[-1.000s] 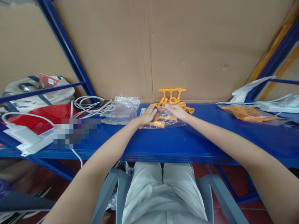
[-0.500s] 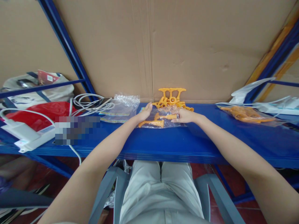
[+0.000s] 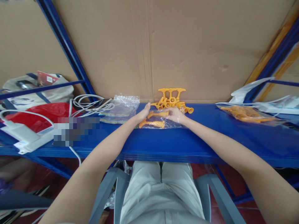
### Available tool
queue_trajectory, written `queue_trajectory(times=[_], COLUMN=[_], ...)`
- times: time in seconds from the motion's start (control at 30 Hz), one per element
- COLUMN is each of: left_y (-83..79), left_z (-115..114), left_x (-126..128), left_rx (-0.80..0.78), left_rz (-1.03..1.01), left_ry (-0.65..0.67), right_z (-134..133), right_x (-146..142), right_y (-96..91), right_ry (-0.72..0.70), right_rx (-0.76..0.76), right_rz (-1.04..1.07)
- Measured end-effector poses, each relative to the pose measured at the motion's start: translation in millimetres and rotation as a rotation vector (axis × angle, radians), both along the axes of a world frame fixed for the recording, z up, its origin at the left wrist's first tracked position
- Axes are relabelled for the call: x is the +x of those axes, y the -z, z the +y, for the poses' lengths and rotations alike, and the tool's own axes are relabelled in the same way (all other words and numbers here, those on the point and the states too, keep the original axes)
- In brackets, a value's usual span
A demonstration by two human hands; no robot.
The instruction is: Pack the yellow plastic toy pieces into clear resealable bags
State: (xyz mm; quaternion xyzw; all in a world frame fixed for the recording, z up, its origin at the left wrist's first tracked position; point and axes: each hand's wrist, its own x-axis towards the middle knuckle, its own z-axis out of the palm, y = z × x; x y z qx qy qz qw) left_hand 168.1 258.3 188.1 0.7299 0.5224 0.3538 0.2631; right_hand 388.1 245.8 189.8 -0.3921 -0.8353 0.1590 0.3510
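Observation:
My left hand (image 3: 142, 116) is at the left end of a clear plastic bag (image 3: 171, 126), thumb pointing up, its fingers closed on the bag and partly hidden. From the right, my right hand (image 3: 177, 115) reaches in under the clear film and grips the wide end of an orange plastic piece (image 3: 157, 114) with a hooked end. Below it, another orange piece (image 3: 155, 124) lies in the bag. Just behind my hands is a pile of similar orange pieces (image 3: 173, 101) with round cup-like ends, several of them stacked against the cardboard.
Flat clear bags (image 3: 120, 109) and coiled white cables (image 3: 90, 104) lie to the left. A white power strip (image 3: 35, 137) and a red bag (image 3: 42, 115) are further left. At right is a filled bag of orange pieces (image 3: 246, 114). Cardboard (image 3: 187, 46) stands behind the blue table (image 3: 177, 144).
My right hand has moved left with the orange piece, further along the bag. That piece has shifted left, towards my left hand, which stays nearly in place.

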Motion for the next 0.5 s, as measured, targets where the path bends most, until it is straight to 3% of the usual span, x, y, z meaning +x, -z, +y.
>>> queue_trajectory(times=[0.27,0.4,0.5], left_y=[-7.9,-9.3,-9.5], left_z=[-11,-13,-13], left_x=[4,6,7], left_rx=[-0.093,-0.112,-0.103], left_rz=[-0.166,-0.166,-0.164], left_ry=[0.035,0.055,0.038], right_z=[-4,-4,-2], right_x=[-2,-3,-3], right_y=[4.0,5.7,8.0], right_ry=[0.007,0.107,0.105], right_rx=[-0.157,-0.195,-0.201], right_rz=[0.188,0.270,0.298])
